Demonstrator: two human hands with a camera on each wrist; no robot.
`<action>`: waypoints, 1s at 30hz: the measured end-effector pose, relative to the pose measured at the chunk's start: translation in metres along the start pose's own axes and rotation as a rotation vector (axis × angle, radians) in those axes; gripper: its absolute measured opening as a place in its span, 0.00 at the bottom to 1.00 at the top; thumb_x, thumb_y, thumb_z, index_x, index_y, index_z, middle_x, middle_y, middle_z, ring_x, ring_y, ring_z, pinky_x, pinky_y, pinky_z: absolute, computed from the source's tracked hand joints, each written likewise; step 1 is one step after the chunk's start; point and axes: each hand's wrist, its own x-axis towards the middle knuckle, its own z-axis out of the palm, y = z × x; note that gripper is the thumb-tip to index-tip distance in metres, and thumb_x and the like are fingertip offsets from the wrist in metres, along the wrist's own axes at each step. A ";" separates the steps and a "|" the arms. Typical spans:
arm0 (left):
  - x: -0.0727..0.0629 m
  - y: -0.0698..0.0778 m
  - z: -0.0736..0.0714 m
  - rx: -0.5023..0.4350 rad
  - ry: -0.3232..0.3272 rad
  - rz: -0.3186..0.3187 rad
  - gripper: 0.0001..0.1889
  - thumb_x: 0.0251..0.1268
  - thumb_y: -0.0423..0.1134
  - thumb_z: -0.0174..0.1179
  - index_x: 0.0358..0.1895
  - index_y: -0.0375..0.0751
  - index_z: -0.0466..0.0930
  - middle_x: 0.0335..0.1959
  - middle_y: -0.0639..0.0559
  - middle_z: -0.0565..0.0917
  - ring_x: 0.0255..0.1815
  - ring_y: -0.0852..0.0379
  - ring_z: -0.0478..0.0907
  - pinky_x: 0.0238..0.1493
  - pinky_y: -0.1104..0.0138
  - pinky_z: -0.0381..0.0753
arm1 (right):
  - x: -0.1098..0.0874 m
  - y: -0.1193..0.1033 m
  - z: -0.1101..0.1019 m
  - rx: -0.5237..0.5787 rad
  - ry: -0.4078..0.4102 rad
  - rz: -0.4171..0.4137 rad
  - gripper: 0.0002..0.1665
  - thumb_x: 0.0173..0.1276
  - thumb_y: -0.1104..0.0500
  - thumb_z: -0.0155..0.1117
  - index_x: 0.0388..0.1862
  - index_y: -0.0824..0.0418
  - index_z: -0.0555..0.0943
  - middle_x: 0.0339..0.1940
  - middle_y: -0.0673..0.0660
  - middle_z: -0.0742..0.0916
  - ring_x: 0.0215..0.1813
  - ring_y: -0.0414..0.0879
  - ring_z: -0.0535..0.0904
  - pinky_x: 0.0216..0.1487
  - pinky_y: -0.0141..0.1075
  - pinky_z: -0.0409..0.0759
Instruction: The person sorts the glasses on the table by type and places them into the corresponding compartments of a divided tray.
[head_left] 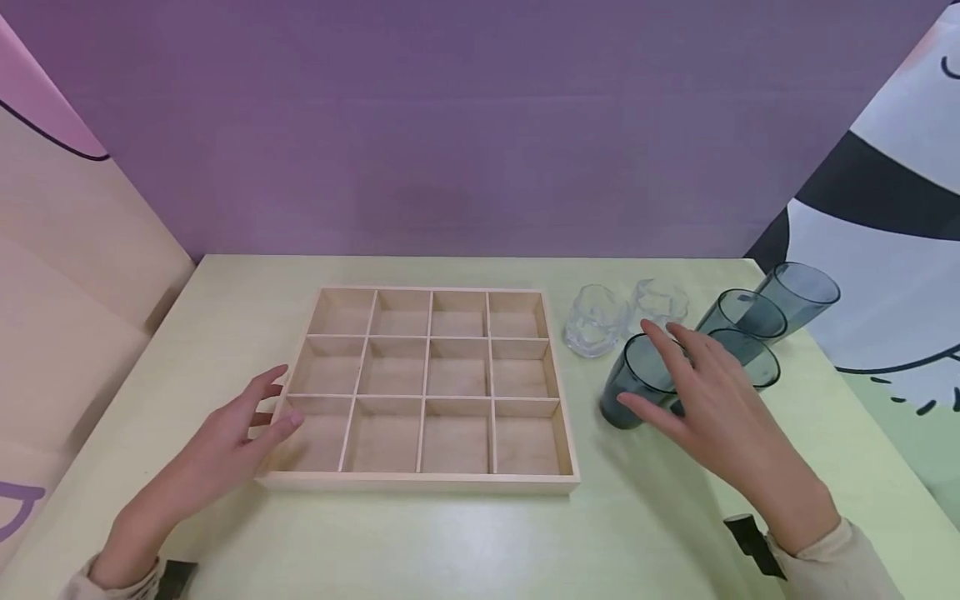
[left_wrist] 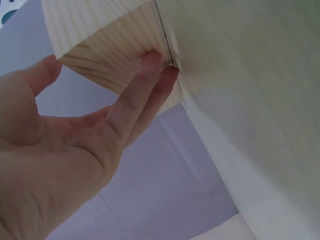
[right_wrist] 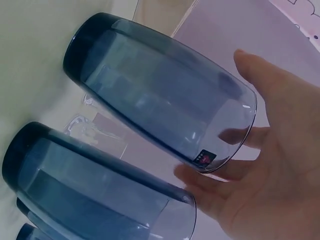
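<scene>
A light wooden box (head_left: 420, 482) with several square compartments lies on the table. My left hand (head_left: 217, 450) is at its near left corner. In the left wrist view, two extended fingers touch the box's side wall (left_wrist: 120, 50), and the thumb is by its corner. At the right, my right hand (head_left: 723, 408) spreads its fingers about the rim of a blue-grey drinking glass (head_left: 624, 396). The right wrist view shows this upright glass (right_wrist: 155, 90) between thumb and fingers, the thumb apparently apart from it. A second blue glass (right_wrist: 85, 185) stands close beside the fingers.
More blue glasses stand behind the right hand, among them a far one (head_left: 798, 296). Two clear faceted glasses, one nearer (head_left: 592, 325) and one farther (head_left: 660, 302), stand between the box and the blue glasses. A purple backdrop (head_left: 480, 133) rises behind the table (head_left: 450, 542).
</scene>
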 end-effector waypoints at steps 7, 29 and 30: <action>-0.004 -0.001 -0.001 -0.026 -0.044 0.013 0.37 0.77 0.50 0.54 0.79 0.37 0.52 0.72 0.33 0.65 0.62 0.35 0.74 0.50 0.49 0.80 | 0.004 -0.002 -0.002 0.060 -0.101 0.071 0.46 0.63 0.48 0.73 0.74 0.64 0.66 0.64 0.72 0.73 0.60 0.70 0.71 0.49 0.66 0.75; -0.008 -0.009 -0.002 -0.122 -0.080 0.085 0.41 0.68 0.31 0.63 0.79 0.35 0.49 0.74 0.30 0.60 0.62 0.27 0.72 0.46 0.62 0.83 | -0.001 -0.010 0.024 0.217 0.073 0.214 0.50 0.61 0.50 0.75 0.75 0.66 0.62 0.63 0.71 0.73 0.52 0.62 0.76 0.45 0.60 0.77; -0.008 -0.008 -0.001 -0.119 -0.079 0.085 0.41 0.67 0.30 0.63 0.79 0.34 0.49 0.73 0.29 0.61 0.62 0.27 0.72 0.45 0.62 0.83 | -0.001 -0.010 0.024 0.219 0.071 0.228 0.50 0.61 0.49 0.75 0.75 0.66 0.62 0.61 0.71 0.74 0.51 0.62 0.77 0.45 0.60 0.76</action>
